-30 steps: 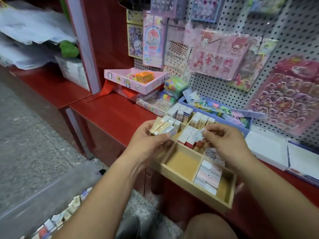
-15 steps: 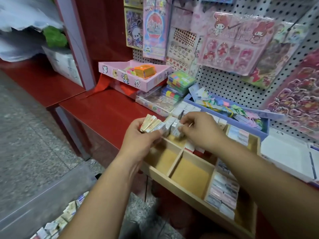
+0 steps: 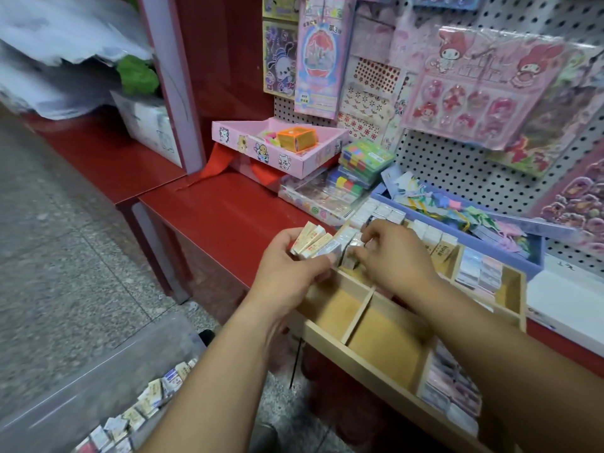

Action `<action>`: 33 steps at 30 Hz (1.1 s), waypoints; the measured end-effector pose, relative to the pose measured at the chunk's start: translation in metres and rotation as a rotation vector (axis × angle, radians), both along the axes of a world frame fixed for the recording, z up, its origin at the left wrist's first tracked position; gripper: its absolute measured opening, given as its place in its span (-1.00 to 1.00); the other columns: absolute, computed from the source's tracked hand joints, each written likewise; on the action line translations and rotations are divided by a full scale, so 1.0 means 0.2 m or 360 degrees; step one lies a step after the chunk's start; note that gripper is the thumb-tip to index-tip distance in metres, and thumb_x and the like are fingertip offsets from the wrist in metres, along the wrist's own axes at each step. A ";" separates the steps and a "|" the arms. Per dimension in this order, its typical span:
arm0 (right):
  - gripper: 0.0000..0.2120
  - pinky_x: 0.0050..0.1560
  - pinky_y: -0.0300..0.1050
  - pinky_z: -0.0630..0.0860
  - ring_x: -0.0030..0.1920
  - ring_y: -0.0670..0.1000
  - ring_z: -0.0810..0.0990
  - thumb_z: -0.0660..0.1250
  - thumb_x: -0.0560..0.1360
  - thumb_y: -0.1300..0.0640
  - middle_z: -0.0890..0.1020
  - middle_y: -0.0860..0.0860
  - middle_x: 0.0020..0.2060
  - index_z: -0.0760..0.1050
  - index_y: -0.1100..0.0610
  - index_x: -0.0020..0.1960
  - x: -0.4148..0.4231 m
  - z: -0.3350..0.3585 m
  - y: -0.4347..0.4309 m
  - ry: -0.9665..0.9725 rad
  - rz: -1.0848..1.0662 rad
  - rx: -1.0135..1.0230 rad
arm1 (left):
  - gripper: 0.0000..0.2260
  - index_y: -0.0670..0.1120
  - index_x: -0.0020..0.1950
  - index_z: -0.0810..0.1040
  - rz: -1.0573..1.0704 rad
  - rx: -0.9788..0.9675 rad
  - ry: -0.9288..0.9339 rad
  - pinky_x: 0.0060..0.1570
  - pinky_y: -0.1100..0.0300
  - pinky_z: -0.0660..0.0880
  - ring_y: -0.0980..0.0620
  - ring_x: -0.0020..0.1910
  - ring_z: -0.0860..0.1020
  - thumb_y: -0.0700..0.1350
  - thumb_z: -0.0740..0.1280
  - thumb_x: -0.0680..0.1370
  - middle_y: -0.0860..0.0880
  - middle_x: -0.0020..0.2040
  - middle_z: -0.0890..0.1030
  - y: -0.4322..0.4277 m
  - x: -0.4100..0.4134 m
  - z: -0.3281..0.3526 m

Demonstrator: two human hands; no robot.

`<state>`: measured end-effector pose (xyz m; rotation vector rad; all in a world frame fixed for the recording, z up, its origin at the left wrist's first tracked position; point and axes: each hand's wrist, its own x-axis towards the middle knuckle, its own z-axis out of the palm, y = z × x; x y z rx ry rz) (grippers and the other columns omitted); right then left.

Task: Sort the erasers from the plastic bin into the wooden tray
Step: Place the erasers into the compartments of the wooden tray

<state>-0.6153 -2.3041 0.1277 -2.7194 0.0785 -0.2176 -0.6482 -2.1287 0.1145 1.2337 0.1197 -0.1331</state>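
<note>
My left hand (image 3: 287, 269) grips a fanned stack of boxed erasers (image 3: 312, 241) just above the left end of the wooden tray (image 3: 369, 371). My right hand (image 3: 392, 256) reaches into the tray's far left compartment and pinches a small wrapped eraser (image 3: 349, 256) among the erasers standing there. The two near compartments show bare wood. Pastel erasers (image 3: 451, 390) fill the near right compartment. On the floor at the lower left stands the clear plastic bin (image 3: 81, 380) with several loose erasers (image 3: 143, 403) in it.
The tray rests on a red counter (image 3: 222, 217) and juts over its front edge. Behind it are a blue box of paper trinkets (image 3: 464, 220), stacked colourful packs (image 3: 362, 161), a pink box (image 3: 277, 148) and a pegboard hung with sticker sheets (image 3: 474, 86). Grey stone floor lies to the left.
My right hand moved left from the tray's middle to the far left compartment, close to my left hand. The left hand kept hold of its stack.
</note>
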 end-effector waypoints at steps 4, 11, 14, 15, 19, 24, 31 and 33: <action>-0.68 -0.22 -0.10 0.53 -0.32 -0.10 0.61 0.37 0.56 -0.16 0.67 -0.01 -0.32 0.64 0.09 -0.14 -0.11 0.11 0.01 0.0080 0.0063 0.0939 | -0.62 -0.15 0.21 0.55 -0.0065 0.0059 -0.0082 -0.04 0.07 0.65 0.01 -0.12 0.64 -0.40 0.50 0.45 -0.08 -0.05 0.70 -0.02 -0.01 0.00; -0.88 -0.17 0.01 0.61 -0.31 0.10 0.63 0.48 0.51 0.19 0.70 0.19 -0.30 0.61 0.25 -0.07 -0.19 0.15 0.00 0.0393 0.0163 0.1468 | -0.53 -0.21 0.26 0.53 -0.0241 0.0086 -0.0233 -0.17 0.24 0.61 0.11 -0.16 0.64 -0.41 0.53 0.39 0.01 -0.11 0.71 -0.03 -0.03 0.01; -0.93 -0.17 -0.11 0.64 -0.30 0.06 0.66 0.47 0.51 0.23 0.71 0.13 -0.30 0.62 0.23 -0.04 -0.19 0.15 0.00 0.0424 0.0189 0.1592 | -0.51 -0.23 0.29 0.52 -0.0255 0.0068 -0.0237 -0.20 0.26 0.59 0.10 -0.15 0.64 -0.39 0.53 0.39 -0.08 -0.02 0.70 -0.02 -0.03 0.01; -0.92 -0.12 -0.08 0.64 -0.28 0.07 0.67 0.47 0.50 0.24 0.72 0.13 -0.28 0.62 0.22 -0.02 -0.19 0.15 0.00 0.0438 0.0199 0.1603 | -0.52 -0.23 0.29 0.52 -0.0249 0.0061 -0.0227 -0.21 0.27 0.58 0.10 -0.17 0.64 -0.39 0.53 0.40 -0.10 -0.01 0.69 -0.02 -0.04 0.01; -0.81 -0.03 -0.02 0.66 -0.20 0.08 0.72 0.51 0.43 0.32 0.74 0.09 -0.20 0.61 0.18 0.02 -0.18 0.13 -0.02 0.0490 0.0244 0.1560 | -0.53 -0.19 0.28 0.54 -0.0264 0.0027 -0.0159 -0.24 0.28 0.57 0.08 -0.21 0.65 -0.35 0.53 0.40 -0.11 -0.01 0.69 0.00 -0.04 0.01; -0.67 -0.08 0.00 0.65 -0.18 0.10 0.73 0.58 0.27 0.08 0.74 0.12 -0.17 0.62 0.09 -0.01 -0.19 0.14 -0.03 0.0416 0.0306 0.1325 | -0.47 -0.20 0.28 0.55 -0.0317 -0.0140 -0.0040 -0.13 0.21 0.61 0.00 -0.10 0.67 -0.17 0.54 0.33 -0.17 0.06 0.69 0.00 -0.04 0.01; -0.85 -0.28 -0.19 0.63 -0.25 0.05 0.67 0.42 0.51 0.35 0.69 0.18 -0.19 0.56 0.24 0.06 -0.16 0.12 -0.07 0.0336 0.0189 0.1612 | -0.88 -0.22 0.13 0.59 -0.0138 -0.0253 0.0152 -0.27 0.22 0.63 -0.01 -0.22 0.66 -0.29 0.33 0.61 -0.18 -0.05 0.69 0.00 -0.03 0.04; -0.85 -0.25 -0.17 0.64 -0.25 0.04 0.68 0.42 0.55 0.30 0.70 0.21 -0.13 0.56 0.23 0.11 -0.13 0.12 -0.12 0.0177 0.0012 0.1470 | -0.93 -0.17 0.04 0.60 -0.0016 -0.0251 0.0186 -0.28 0.21 0.62 0.00 -0.25 0.66 -0.29 0.34 0.61 -0.14 -0.14 0.70 0.01 -0.02 0.05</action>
